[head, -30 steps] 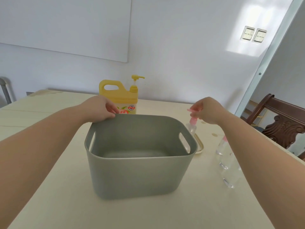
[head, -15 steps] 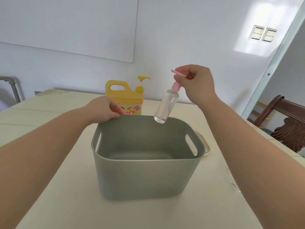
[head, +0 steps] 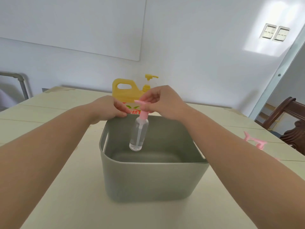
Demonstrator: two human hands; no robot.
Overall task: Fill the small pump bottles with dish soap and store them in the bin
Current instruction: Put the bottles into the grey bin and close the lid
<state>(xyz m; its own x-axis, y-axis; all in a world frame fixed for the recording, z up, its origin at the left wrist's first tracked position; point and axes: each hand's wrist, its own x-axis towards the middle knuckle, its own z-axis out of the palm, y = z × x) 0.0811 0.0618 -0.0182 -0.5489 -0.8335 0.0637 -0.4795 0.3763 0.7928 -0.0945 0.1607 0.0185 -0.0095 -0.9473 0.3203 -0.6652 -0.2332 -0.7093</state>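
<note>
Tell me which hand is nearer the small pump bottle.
Right. The right hand pinches the small pump bottle by its pink head over the bin; the left hand grips the bin's far rim, just left of the bottle.

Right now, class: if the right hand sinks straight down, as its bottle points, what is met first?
Probably the floor of the bin, struck by the pump bottle the right hand pinches; depth unclear.
</note>
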